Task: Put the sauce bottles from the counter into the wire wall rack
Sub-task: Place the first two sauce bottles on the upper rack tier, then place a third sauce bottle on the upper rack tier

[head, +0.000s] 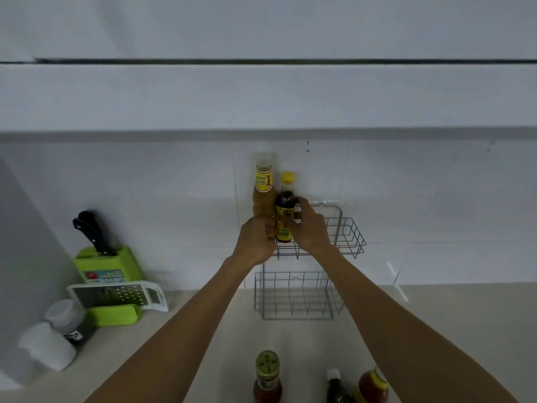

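A two-tier wire wall rack (350,234) hangs on the white tiled wall. At the left end of its upper basket stand a tall bottle of yellowish sauce (263,193) with a clear cap and a smaller dark sauce bottle (285,213) with a yellow cap. My left hand (255,242) grips the base of the yellowish bottle. My right hand (312,228) wraps the dark bottle from the right. The lower basket (293,298) holds nothing. Three more bottles stand on the counter near me: a red sauce bottle with a green cap (267,376), a small dark bottle (335,386), and an orange sauce bottle (373,385).
At the left stand a green knife block (107,263) with black-handled knives, a white grater (119,295) on a green holder, and two white-capped jars (55,335). A beige counter (453,330) runs under the rack. A cabinet edge overhangs above.
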`<state>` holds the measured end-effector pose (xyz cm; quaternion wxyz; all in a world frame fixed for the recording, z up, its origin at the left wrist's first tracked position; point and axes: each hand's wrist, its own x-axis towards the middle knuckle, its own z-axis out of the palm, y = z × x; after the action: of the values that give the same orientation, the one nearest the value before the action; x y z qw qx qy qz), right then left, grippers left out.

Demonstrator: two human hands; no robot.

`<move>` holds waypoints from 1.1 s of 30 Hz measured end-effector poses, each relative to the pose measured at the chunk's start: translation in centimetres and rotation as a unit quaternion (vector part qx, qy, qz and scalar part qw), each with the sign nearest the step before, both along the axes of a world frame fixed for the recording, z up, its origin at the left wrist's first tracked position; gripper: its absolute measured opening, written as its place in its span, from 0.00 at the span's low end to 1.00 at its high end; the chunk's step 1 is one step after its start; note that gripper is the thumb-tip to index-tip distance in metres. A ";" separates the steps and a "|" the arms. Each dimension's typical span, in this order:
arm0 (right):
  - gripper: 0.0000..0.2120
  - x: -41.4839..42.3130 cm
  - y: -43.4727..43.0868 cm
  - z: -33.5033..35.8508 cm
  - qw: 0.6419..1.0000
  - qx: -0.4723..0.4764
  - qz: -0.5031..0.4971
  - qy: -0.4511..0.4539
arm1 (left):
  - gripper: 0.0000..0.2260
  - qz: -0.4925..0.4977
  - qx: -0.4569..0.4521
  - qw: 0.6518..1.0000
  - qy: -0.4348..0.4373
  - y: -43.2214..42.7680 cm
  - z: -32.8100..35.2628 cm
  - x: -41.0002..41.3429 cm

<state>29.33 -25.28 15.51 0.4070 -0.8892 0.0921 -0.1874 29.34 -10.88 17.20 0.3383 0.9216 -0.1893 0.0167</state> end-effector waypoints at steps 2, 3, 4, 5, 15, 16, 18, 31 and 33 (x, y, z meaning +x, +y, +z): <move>0.22 0.1 -0.3 -0.1 1.000 -0.007 0.001 0.020 | 0.11 -0.005 -0.005 1.000 0.012 0.0 0.1 -0.4; 0.23 0.0 -0.5 -0.1 0.999 -0.003 0.003 0.032 | 0.13 -0.012 -0.014 1.000 0.024 0.0 0.4 -0.9; 0.24 -0.2 -0.8 -0.2 0.999 0.005 0.004 0.042 | 0.15 -0.019 -0.025 0.999 0.038 0.1 0.8 -1.5; 0.25 -0.5 -1.0 -0.1 0.999 0.015 0.004 0.050 | 0.16 -0.023 -0.041 0.998 0.050 0.2 1.2 -2.1; 0.03 -13.3 -1.8 -3.5 0.998 -0.040 -0.055 0.004 | 0.16 -0.036 -0.171 0.972 0.154 3.2 -2.5 -11.1; 0.04 -14.6 -1.4 -4.9 0.995 -0.067 -0.034 0.062 | 0.15 -0.038 -0.172 0.970 0.166 3.3 -3.4 -11.9; 0.06 -16.7 -0.4 -8.0 0.960 -0.151 0.035 0.232 | 0.14 -0.052 -0.163 0.967 0.191 3.3 -5.1 -13.5; 0.14 -22.0 2.5 -19.0 0.791 -0.414 0.084 0.443 | 0.13 -0.097 -0.132 0.961 0.223 4.2 -8.8 -18.5; 0.15 -22.2 2.7 -19.3 0.779 -0.428 0.080 0.451 | 0.13 -0.099 -0.140 0.960 0.220 4.1 -8.4 -18.6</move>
<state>7.13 -22.58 -3.83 -0.0896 -0.9588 0.1040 0.2488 10.73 -6.76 8.76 0.4972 0.8226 -0.1966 -0.1936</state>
